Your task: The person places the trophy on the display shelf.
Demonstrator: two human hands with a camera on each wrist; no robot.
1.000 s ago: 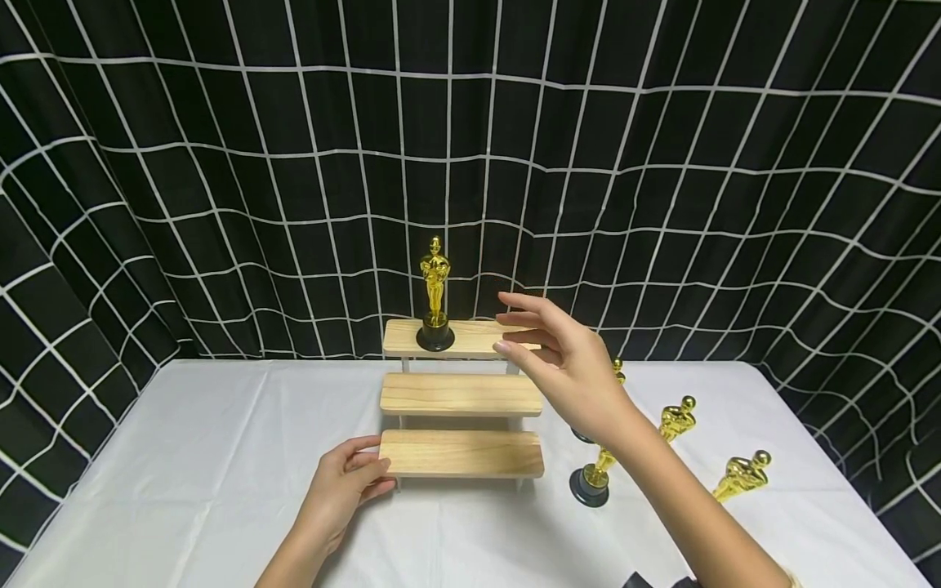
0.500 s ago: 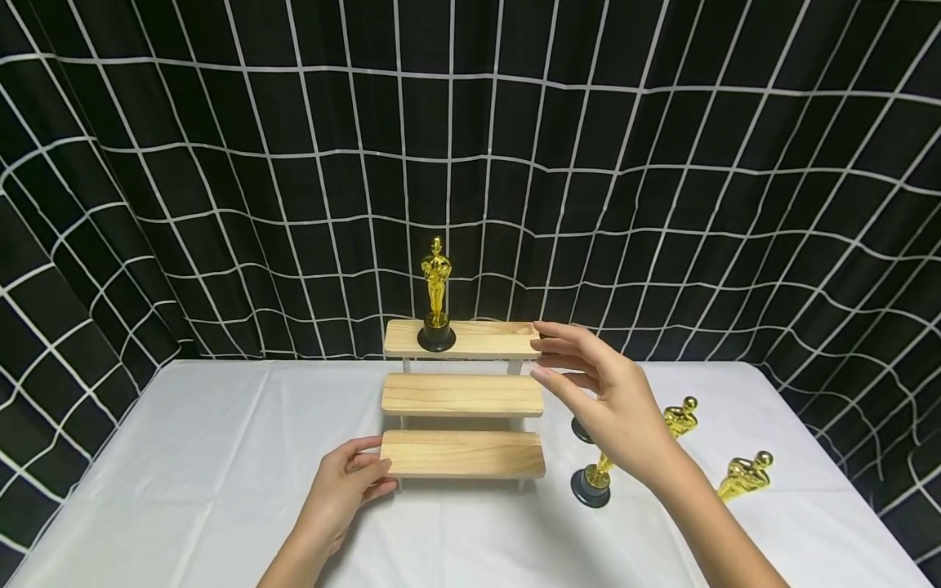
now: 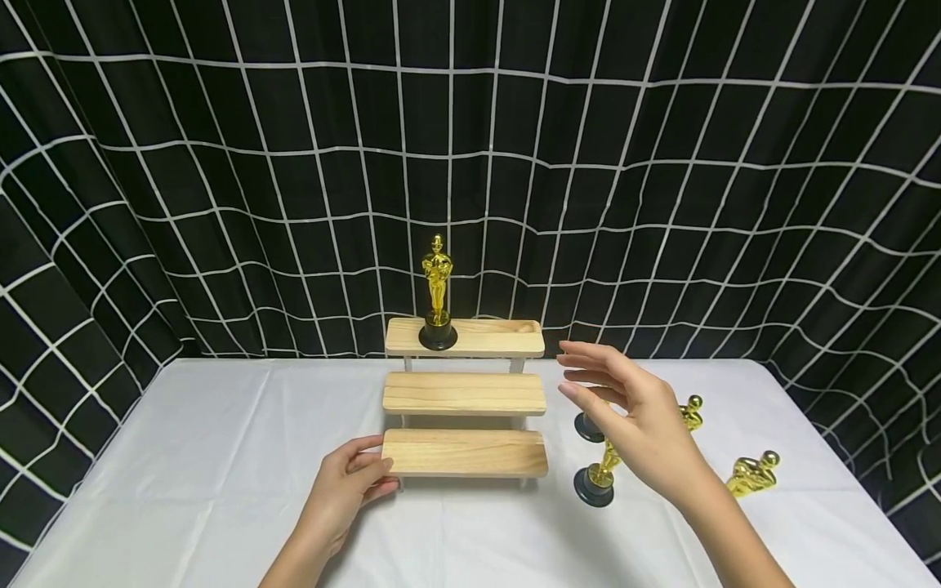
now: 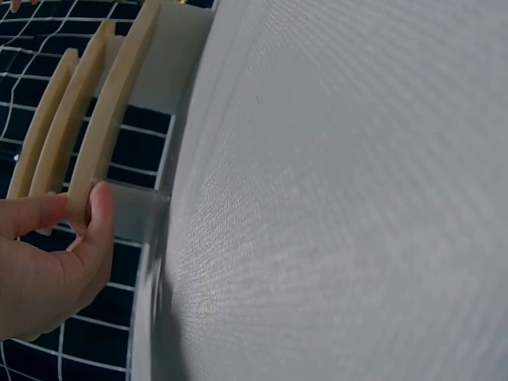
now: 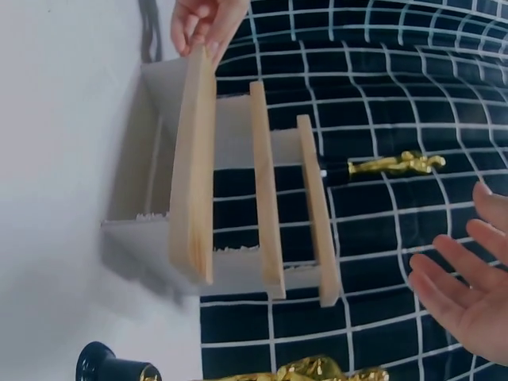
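A three-step wooden display stand (image 3: 465, 453) stands mid-table. My left hand (image 3: 344, 482) pinches the left end of its lowest board, thumb on top; the left wrist view shows thumb and finger on the board's end (image 4: 87, 171). One gold statuette (image 3: 438, 286) with a black round base stands upright on the top board, left of its middle. To the right of the stand my right hand (image 3: 635, 416) hovers with relaxed, slightly bent fingers and holds nothing. Beneath and beside it stand more gold statuettes, one (image 3: 597, 482) near the lowest board and one (image 3: 753, 474) farther right; the hand and forearm partly hide them.
A white cloth (image 3: 184, 490) covers the table. Black curtains (image 3: 294, 188) with a white grid surround its back and sides. Another statuette (image 3: 693, 411) shows behind the right hand, and a black base (image 3: 588, 428) peeks out under the fingers.
My right hand has drawn away from the top board, moving right and down toward the statuettes on the table. The left hand stays on the lowest board, and the upper statuette stands still.
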